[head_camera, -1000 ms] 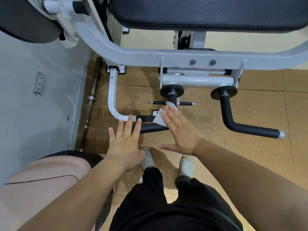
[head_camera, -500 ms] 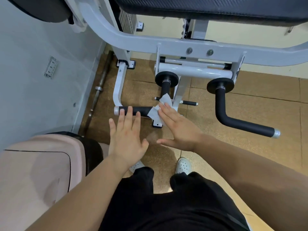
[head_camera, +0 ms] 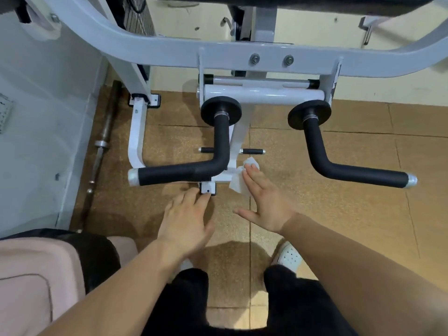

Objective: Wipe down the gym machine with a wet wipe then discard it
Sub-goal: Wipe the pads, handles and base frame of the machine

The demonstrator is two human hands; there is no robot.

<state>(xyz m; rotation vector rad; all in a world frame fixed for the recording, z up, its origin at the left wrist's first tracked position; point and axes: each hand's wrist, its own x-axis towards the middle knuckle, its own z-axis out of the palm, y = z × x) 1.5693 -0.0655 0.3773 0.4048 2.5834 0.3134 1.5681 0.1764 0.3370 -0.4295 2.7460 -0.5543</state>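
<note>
Wiping step judged under way. Right grip (head_camera: 264,202): fingers flat, thin crumpled white wet wipe (head_camera: 238,181) pinned beneath fingertips, beside glossy white steel post (head_camera: 238,139). Left grip (head_camera: 186,219): flat, nothing held. Next, judged: wipe to be curled round matte black foam handle (head_camera: 184,173), ahead-left of right grip.

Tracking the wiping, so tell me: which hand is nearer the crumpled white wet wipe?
Right. The right hand lies with straight fingers on the crumpled white wet wipe; the left hand hovers apart, to its left.
</note>
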